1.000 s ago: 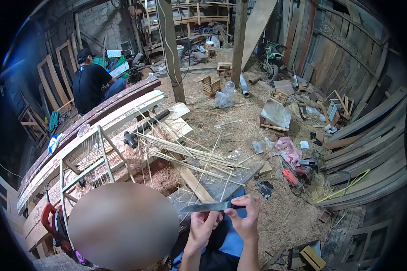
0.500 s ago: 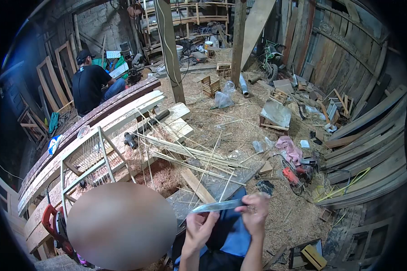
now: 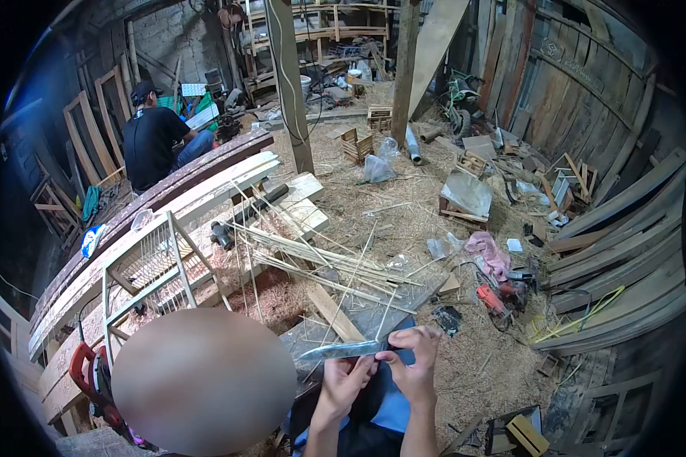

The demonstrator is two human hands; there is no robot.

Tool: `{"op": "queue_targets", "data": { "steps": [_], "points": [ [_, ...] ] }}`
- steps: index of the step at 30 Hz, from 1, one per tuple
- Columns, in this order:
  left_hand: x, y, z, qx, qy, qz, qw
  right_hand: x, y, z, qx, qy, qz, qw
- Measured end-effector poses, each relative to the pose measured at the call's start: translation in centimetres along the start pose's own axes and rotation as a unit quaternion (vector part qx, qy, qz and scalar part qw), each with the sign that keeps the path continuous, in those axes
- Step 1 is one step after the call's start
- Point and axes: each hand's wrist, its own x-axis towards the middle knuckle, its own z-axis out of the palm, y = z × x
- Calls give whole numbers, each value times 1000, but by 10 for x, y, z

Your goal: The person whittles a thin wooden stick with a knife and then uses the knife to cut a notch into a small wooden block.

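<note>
A knife with a long pale metal blade lies nearly level in front of me, its tip pointing left. My right hand is closed around its handle end, thumb against the near side, and the handle is mostly covered. Just under the blade, my left hand is closed with thumb and fingers pinched together. A thin wooden stick slants down behind the blade toward these fingers; its lower end is hidden. Beyond the hands, several similar thin strips lie loose over the workbench, beside a flat board.
A hammer and a slatted wooden frame rest on the planks to the left. A person in a dark shirt sits at the far left. A red power tool lies on the shavings-covered floor; curved boards stack at right.
The knife and my right hand have shifted left and toward my left hand. The blade has turned slightly, its tip now farther left. My left hand has moved little.
</note>
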Motion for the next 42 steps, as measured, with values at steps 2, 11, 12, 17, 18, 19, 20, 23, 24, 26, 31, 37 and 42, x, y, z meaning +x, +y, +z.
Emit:
{"op": "queue_targets", "data": {
  "steps": [2, 11, 12, 17, 18, 19, 20, 23, 24, 26, 31, 37, 42],
  "points": [
    [3, 0, -3, 3, -16, 6, 1000, 2, 1, -1, -6, 4, -5, 1000],
    [-11, 3, 13, 43, 13, 61, 997, -7, 12, -8, 6, 18, -25, 999],
    [-11, 3, 15, 47, 17, 72, 996, -8, 14, -8, 5, 22, -28, 999],
    [-6, -4, 21, 52, 14, 91, 994, -9, 18, -12, -7, 39, -42, 998],
    [-5, -4, 22, 51, 18, 105, 993, -10, 19, -15, -21, 34, -45, 998],
    [-9, 6, 20, 50, 18, 105, 993, -17, 38, -15, -38, 73, -32, 996],
    [-18, 23, 12, 80, 32, 63, 994, -22, 59, -19, -55, 112, -19, 992],
    [-40, 44, -10, 83, 65, 87, 991, -21, 87, -68, -125, 257, 216, 934],
    [-32, 43, -10, 107, 63, 83, 989, -23, 81, -72, -86, 250, 179, 948],
    [-28, 36, -6, 129, 67, 58, 988, -36, 72, -70, -116, 211, 151, 959],
    [-6, 24, 8, -4, 8, 12, 1000, -19, 37, -35, 10, 109, 194, 975],
    [-6, 10, 4, -41, -26, -37, 998, -2, -2, -7, 30, -19, 96, 995],
    [-6, -1, 2, 10, -15, 10, 1000, -1, -10, -3, 19, -75, 51, 996]
  ]
}}
